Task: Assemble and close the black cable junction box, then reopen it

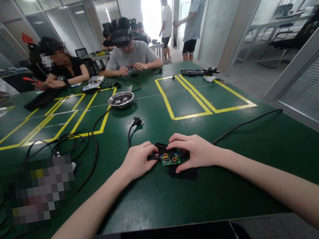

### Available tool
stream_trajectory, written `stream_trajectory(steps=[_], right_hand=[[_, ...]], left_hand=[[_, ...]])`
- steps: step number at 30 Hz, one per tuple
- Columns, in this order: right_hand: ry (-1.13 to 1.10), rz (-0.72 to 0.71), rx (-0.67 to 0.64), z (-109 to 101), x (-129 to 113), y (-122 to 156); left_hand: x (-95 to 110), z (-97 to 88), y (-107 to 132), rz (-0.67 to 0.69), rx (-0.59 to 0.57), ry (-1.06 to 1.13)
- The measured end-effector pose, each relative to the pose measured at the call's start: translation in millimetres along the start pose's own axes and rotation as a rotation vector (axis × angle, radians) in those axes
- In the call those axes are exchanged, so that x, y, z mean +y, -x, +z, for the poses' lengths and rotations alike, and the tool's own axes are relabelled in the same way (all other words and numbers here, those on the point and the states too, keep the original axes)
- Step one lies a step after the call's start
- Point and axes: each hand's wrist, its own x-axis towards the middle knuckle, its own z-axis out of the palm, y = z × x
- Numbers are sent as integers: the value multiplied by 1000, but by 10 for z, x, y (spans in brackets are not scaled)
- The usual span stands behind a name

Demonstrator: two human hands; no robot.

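A small green circuit board (170,159) with copper-wound coils sits between my two hands above the table. Black casing (184,173) pieces lie under and behind it. My left hand (140,160) is closed, its thumb and fingers pinching a black cord end at the board's left side. My right hand (197,152) curves round the board's right side, thumb at the near edge and fingers at the far edge. A black cord (246,122) runs from behind my right hand to the right. What lies inside the right palm is partly hidden.
A black power plug (137,121) lies beyond my hands, with a metal bowl (121,100) of small parts farther back. Tangled cables (74,145) and a blurred-out object (40,190) occupy the left. Yellow tape (192,116) marks the green table (250,177). A person (131,56) works opposite.
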Motion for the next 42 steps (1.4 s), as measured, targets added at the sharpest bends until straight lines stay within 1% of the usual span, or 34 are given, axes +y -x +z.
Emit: stream_trajectory(steps=[3, 5, 7, 10, 12, 15, 18, 20, 22, 25, 28, 31, 36, 42], right_hand=[[80, -13, 92, -34, -22, -20], [118, -26, 125, -82, -29, -21], [135, -26, 78, -144, -28, -5], [95, 17, -74, -219, -30, 29], [71, 46, -142, -238, -35, 44], [95, 33, -145, -223, -29, 50], [114, -25, -94, -161, -6, 49], [108, -51, -44, -88, -3, 41], [100, -62, 23, 5, -22, 24], [75, -53, 98, 136, -67, -4], [68, -5, 155, 215, -98, -20], [97, 54, 224, 252, -117, -33], [115, 148, 286, 255, -143, -68], [63, 170, 333, 118, -50, -72]], left_hand=[[0, 44, -55, -96, 25, -30], [-6, 64, -82, -160, 47, -56], [-16, 73, -96, -207, 60, -73], [-30, 75, -99, -240, 73, -78], [-34, 72, -95, -242, 85, -77], [-30, 68, -91, -249, 102, -61], [-22, 77, -94, -285, 106, -32], [-24, 94, -101, -299, 85, -40], [-35, 115, -111, -296, 64, -58], [-61, 137, -125, -254, 72, -55], [-74, 136, -130, -207, 83, -39], [-83, 121, -126, -165, 85, -30], [-163, 98, -138, -95, 114, 65], [-233, 38, -131, -45, 94, 190]])
